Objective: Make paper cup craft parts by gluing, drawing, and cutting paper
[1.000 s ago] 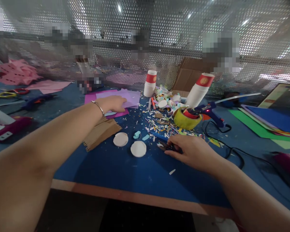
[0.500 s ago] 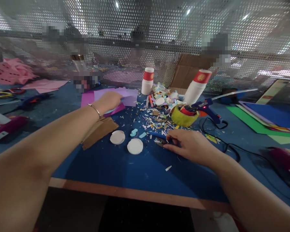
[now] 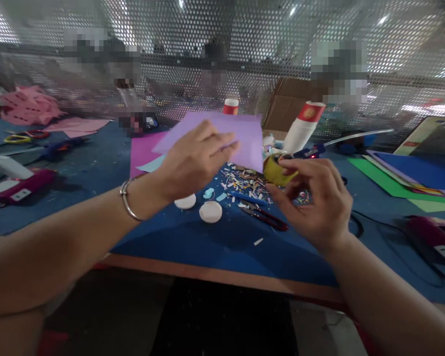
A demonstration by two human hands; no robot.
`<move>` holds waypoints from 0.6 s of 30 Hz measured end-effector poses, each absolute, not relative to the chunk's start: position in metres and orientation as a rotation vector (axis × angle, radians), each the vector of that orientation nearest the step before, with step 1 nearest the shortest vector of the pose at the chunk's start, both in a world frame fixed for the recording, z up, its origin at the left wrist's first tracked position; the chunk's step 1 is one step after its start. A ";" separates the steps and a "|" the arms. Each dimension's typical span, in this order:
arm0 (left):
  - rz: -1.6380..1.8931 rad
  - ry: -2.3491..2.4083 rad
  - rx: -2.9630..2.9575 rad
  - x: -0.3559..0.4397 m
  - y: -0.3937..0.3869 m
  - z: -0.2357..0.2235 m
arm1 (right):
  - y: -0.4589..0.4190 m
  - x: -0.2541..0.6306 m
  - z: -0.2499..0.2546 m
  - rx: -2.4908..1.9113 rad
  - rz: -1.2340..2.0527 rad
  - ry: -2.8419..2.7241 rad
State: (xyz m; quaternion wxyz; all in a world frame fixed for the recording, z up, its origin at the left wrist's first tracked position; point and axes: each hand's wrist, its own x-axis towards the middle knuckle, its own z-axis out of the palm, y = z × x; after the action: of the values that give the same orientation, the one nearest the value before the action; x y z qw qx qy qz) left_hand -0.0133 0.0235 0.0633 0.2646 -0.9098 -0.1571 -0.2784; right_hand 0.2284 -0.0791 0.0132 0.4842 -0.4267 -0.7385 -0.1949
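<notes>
A lilac paper sheet [image 3: 246, 131] is raised above the table in my left hand [image 3: 195, 160], whose fingers lie over its near side. My right hand [image 3: 315, 200] is up near the sheet's lower right corner, thumb and fingers apart with nothing between them. Behind its fingertips is a roll of yellow tape [image 3: 276, 170]. Below the hands lie a slim blue tool [image 3: 250, 199] and a dark-red-handled cutting tool [image 3: 269, 218]. Two white discs [image 3: 210, 212] rest to their left. Magenta paper [image 3: 144, 151] and light blue paper [image 3: 152, 164] lie behind my left forearm.
Paper scraps [image 3: 244, 180] litter the table's middle. White cups [image 3: 302, 131] are stacked behind, near a blue glue gun [image 3: 311, 152] with a trailing cord. Coloured sheets [image 3: 411, 173] lie at right. Maroon power strips [image 3: 24, 187] sit at both sides. A perforated metal screen [image 3: 259, 54] stands behind.
My left hand has lifted the lilac sheet off the pile and brought it right and nearer. My right hand has let go of the tools on the table and risen towards the sheet.
</notes>
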 end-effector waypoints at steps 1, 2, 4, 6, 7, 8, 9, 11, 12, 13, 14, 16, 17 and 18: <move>-0.771 -0.341 -2.450 -0.009 0.013 0.061 | -0.081 0.228 0.013 -1.026 -0.504 -1.811; -0.778 -0.304 -2.448 -0.005 0.002 0.060 | -0.083 0.228 0.013 -1.012 -0.526 -1.836; -0.788 -0.283 -2.432 0.000 -0.019 0.060 | -0.087 0.229 0.013 -0.977 -0.559 -1.887; -0.767 -0.259 -2.411 0.002 -0.038 0.061 | -0.094 0.231 0.010 -0.947 -0.603 -1.920; -0.766 -0.250 -2.397 0.001 -0.046 0.061 | -0.099 0.232 0.009 -0.939 -0.630 -1.930; -0.767 -0.247 -2.384 0.000 -0.052 0.061 | -0.104 0.232 0.007 -0.936 -0.653 -1.948; -0.763 -0.249 -2.376 -0.003 -0.058 0.060 | -0.110 0.233 0.005 -0.933 -0.676 -1.960; -0.744 -0.275 -2.381 -0.011 -0.069 0.054 | -0.125 0.234 0.001 -0.917 -0.689 -2.004; -0.772 -0.265 -2.388 -0.016 -0.073 0.050 | -0.132 0.235 -0.002 -0.916 -0.689 -2.021; -0.833 -0.246 -2.391 -0.022 -0.078 0.045 | -0.139 0.235 -0.006 -0.928 -0.678 -2.042; -0.807 -0.266 -2.441 -0.027 -0.083 0.039 | -0.145 0.236 -0.010 -0.934 -0.657 -2.080; -0.798 -0.280 -2.519 -0.039 -0.093 0.027 | -0.155 0.238 -0.020 -0.920 -0.621 -2.172; -0.786 -0.296 -2.558 -0.043 -0.097 0.021 | -0.159 0.239 -0.025 -0.911 -0.596 -2.189; -0.776 -0.303 -2.594 -0.048 -0.101 0.016 | -0.161 0.240 -0.029 -0.923 -0.550 -2.234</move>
State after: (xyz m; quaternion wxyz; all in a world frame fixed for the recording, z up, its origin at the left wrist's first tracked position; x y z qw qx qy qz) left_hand -0.0476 -0.1012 0.0155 0.2073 -0.9314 -0.1089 -0.2787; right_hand 0.2398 -0.1609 -0.0294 0.3256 -0.3520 -0.8521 -0.2097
